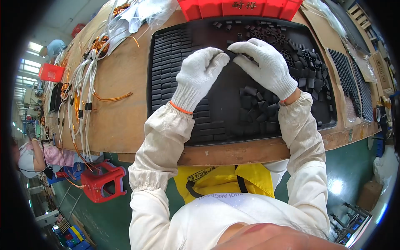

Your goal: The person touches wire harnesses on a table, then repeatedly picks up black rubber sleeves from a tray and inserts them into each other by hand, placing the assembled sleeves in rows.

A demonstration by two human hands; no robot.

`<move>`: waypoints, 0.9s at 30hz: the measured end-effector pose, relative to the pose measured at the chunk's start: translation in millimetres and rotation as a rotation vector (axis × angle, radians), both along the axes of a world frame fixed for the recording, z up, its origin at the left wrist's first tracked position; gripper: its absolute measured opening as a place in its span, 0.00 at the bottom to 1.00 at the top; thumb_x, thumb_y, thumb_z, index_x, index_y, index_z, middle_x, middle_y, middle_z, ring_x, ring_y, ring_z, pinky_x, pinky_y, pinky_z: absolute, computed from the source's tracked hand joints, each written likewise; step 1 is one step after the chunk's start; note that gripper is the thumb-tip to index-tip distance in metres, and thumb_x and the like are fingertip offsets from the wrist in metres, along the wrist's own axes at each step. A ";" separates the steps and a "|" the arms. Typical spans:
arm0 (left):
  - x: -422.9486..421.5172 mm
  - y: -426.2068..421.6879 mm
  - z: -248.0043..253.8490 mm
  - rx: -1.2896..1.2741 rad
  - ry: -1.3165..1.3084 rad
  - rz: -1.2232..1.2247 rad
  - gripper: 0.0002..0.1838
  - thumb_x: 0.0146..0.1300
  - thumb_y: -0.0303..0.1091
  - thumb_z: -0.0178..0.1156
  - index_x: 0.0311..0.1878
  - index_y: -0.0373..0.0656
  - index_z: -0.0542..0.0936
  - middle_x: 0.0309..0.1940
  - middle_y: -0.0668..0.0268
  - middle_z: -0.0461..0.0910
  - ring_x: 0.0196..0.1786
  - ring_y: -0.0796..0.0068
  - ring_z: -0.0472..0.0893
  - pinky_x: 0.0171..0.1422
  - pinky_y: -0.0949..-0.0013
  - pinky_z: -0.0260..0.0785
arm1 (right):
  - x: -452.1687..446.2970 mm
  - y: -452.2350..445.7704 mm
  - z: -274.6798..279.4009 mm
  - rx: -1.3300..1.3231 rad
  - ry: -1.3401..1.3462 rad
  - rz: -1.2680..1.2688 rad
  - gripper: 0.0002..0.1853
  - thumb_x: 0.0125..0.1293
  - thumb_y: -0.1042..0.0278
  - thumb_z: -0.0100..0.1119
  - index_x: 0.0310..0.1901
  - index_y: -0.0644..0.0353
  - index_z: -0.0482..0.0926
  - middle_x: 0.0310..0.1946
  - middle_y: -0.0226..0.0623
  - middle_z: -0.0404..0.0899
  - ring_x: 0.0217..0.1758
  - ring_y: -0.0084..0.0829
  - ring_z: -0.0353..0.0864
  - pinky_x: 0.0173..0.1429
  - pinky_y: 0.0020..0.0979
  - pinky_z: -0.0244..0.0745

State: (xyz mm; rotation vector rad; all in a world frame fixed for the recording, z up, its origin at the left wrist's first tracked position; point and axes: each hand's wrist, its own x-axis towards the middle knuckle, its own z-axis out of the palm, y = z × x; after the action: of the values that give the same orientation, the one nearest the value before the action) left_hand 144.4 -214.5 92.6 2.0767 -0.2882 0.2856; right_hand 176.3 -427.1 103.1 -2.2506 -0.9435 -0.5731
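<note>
A black tray (221,100) lies on the brown table. Flat black pieces (166,62) stand in neat rows along its left side, and loose black tube pieces (308,62) are heaped at its right, with another pile (258,108) lower down. Over the tray's upper middle, my left hand (201,71) in a white knitted glove has its fingers pressed together; what they hold, if anything, is hidden. My gloved right hand (263,62) is close beside it, thumb and forefinger curved around a small dark piece (231,53) between the two hands.
Beyond the tray stands a red bin (241,8). White cables with copper ends (87,79) lie on the table's left. Dark foam sheets (348,79) are at the right. A red stool (103,181) is on the floor; a co-worker (33,158) is at the far left.
</note>
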 end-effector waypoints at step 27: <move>1.0 11.1 -2.3 -0.610 0.460 -0.273 0.17 0.74 0.42 0.68 0.57 0.40 0.84 0.43 0.67 0.88 0.44 0.78 0.86 0.55 0.72 0.80 | -4.3 7.3 -3.5 0.583 0.431 0.125 0.07 0.75 0.71 0.64 0.52 0.59 0.82 0.45 0.33 0.88 0.48 0.24 0.88 0.54 0.26 0.82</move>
State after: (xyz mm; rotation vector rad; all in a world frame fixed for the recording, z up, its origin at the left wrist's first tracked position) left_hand 145.4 -203.4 90.3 1.4233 -0.1708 -0.2478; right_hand 172.1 -419.8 99.7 -1.6784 -0.5927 -0.2437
